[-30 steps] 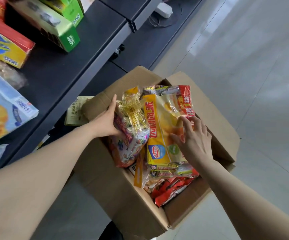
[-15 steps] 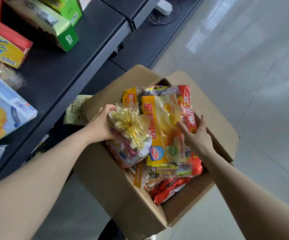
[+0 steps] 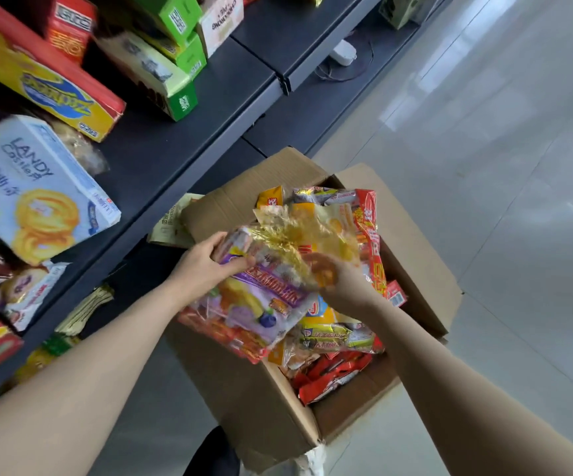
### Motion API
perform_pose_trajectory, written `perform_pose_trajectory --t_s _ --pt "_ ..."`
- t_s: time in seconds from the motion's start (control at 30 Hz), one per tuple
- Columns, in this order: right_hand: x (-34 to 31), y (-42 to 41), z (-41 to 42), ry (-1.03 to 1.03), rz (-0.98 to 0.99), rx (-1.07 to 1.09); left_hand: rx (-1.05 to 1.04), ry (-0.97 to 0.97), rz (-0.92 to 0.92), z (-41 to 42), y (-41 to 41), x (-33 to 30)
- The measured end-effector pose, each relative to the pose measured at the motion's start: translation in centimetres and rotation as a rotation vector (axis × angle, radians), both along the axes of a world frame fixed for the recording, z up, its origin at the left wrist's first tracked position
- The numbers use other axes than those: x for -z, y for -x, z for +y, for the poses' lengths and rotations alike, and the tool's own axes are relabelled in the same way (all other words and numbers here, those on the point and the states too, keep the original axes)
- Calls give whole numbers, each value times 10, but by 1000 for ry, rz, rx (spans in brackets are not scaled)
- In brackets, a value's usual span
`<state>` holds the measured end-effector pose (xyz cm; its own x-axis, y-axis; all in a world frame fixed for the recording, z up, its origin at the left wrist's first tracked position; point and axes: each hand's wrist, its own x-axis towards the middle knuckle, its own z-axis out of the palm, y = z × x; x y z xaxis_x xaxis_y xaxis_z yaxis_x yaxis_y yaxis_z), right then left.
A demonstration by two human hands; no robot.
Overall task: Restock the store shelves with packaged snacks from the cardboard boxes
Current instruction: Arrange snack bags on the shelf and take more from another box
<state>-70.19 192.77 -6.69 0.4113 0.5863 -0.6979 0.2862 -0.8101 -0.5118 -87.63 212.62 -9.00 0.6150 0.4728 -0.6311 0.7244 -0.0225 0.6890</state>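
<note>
- Holding stock already, the dark shelves (image 3: 189, 139) run from nine o'clock up to twelve: a blue-and-white biscuit box (image 3: 34, 187), a yellow-and-red box (image 3: 48, 87) and green boxes (image 3: 172, 53) sit there, yet a broad bare stretch of shelf at about eleven o'clock suggests room is left to fill
- Sitting on the floor at the centre, reaching toward five o'clock, the cardboard box (image 3: 264, 403) is open and looks far from emptied; yellow, gold and red packets (image 3: 333, 376) crowd it to the rim, so most of the job seems to lie ahead
- One bagged snack pack (image 3: 254, 304), purple-printed with a gold gathered top, is lifted just above the box contents, at its ten o'clock side; it is not yet on any shelf
- Curled round the pack's upper end, the left hand (image 3: 206, 266) grips it with thumb on top
- At three o'clock from the left, the right hand (image 3: 343, 280) closes on the gold film, though blur and the wrapper hide its fingers
- By my judgement, this pack is mid-transfer and many more remain
</note>
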Motion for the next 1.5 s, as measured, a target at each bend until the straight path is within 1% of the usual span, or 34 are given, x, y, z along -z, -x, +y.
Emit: perform_pose_trajectory --t_s 0.03,0.07,0.1,0.17,0.3,0.4,0.5,0.6,0.73,0.83,1.0,1.1,1.2,1.3,1.37,1.43,1.5 --pt "-8 2 1 -7 169 17 -62 60 -7 -5 4 -7" --pt "-15 3 1 -25 332 90 -135 115 -21 -12 8 -14" --pt "-20 2 -2 -49 448 180 -204 157 -42 -20 12 -22" --pt "-37 1 -8 -88 533 276 -304 191 -74 -38 17 -42" --pt "-89 0 -28 -147 500 312 -363 254 -132 -72 37 -99" --pt "-146 1 -39 -211 467 249 -266 286 -125 -91 62 -149" --pt "-211 3 -43 -282 430 188 -159 215 -80 -110 87 -199" --pt "-277 5 -45 -342 352 56 -149 72 -96 -125 106 -257" --pt "-362 24 -34 -481 350 -73 -199 -114 -167 -135 133 -334" --pt "-427 49 -19 -586 304 -185 -263 -255 -208 -138 163 -393" --pt "-531 99 11 -718 224 -395 -232 -532 -101 -133 231 -490" --pt "-592 132 26 -825 130 -483 -317 -812 15 -129 286 -550" --pt "-647 160 46 -937 94 -543 -405 -1108 -41 -127 341 -614" --pt "-701 190 65 -1047 143 -542 -484 -1392 -37 -124 388 -673" --pt "-735 214 76 -1110 158 -533 -515 -1546 32 -118 419 -705" --pt "-765 238 90 -1184 168 -530 -520 -1661 188 -106 449 -729" --pt "-789 263 106 -1248 180 -504 -536 -1716 360 -88 479 -745"
